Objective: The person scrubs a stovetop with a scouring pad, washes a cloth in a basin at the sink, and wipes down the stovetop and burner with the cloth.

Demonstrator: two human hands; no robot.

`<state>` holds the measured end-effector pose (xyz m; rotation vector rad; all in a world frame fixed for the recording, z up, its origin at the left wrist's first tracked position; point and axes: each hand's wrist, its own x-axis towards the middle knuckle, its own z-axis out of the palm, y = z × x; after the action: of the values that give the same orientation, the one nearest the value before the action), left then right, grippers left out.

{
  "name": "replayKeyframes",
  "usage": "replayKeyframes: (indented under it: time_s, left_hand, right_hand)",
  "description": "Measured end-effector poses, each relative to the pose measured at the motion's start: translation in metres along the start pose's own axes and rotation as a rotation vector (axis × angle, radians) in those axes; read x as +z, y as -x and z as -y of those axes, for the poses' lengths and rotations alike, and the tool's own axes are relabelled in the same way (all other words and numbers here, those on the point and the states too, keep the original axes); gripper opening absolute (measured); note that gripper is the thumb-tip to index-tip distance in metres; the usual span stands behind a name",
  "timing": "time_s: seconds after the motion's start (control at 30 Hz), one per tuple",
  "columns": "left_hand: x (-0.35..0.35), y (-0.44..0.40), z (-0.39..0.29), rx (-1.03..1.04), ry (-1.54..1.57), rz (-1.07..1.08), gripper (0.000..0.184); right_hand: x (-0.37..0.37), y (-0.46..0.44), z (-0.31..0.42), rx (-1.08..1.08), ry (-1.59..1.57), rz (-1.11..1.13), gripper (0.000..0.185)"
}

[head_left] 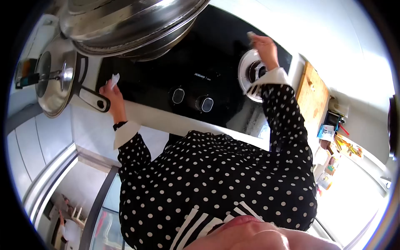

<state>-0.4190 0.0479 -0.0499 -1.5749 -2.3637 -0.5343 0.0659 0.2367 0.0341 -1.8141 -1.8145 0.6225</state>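
On the left side of the black glass cooktop [154, 83], my left hand [113, 99] pinches a crumpled white tissue [115, 79], close beside the handle [93, 99] of a lidded pan. My right hand [266, 51] is raised over the right burner [255, 71]. Its fingers are pressed together around something small and pale at the fingertips, too small to make out. Two round knobs [178, 96] sit near the cooktop's front edge.
A large lidded steel pot [133, 25] stands at the back left. The lidded pan [56, 79] is at the far left. A wooden board [312, 89] lies right of the cooktop, with packets [327, 132] nearby.
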Motion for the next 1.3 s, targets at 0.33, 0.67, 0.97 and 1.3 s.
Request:
replayKeyframes:
  time_s: [0.33, 0.67, 0.97, 1.3]
  left_hand:
    - [-0.075, 0.020, -0.059, -0.304, 0.506, 0.242, 0.026]
    - [-0.076, 0.012, -0.089, -0.158, 0.659, 0.258, 0.026]
    - [-0.075, 0.029, -0.090, -0.142, 0.736, 0.289, 0.025]
    - [-0.072, 0.027, -0.100, -0.064, 0.791, 0.270, 0.026]
  right_hand:
    - [0.014, -0.098, -0.161, 0.379, 0.704, -0.157, 0.025]
    - [0.082, 0.006, 0.029, -0.492, 0.140, 0.297, 0.035]
    - [0.072, 0.006, -0.027, -0.283, 1.001, -0.058, 0.014]
    - [0.040, 0.012, -0.015, -0.286, 0.274, -0.030, 0.017]
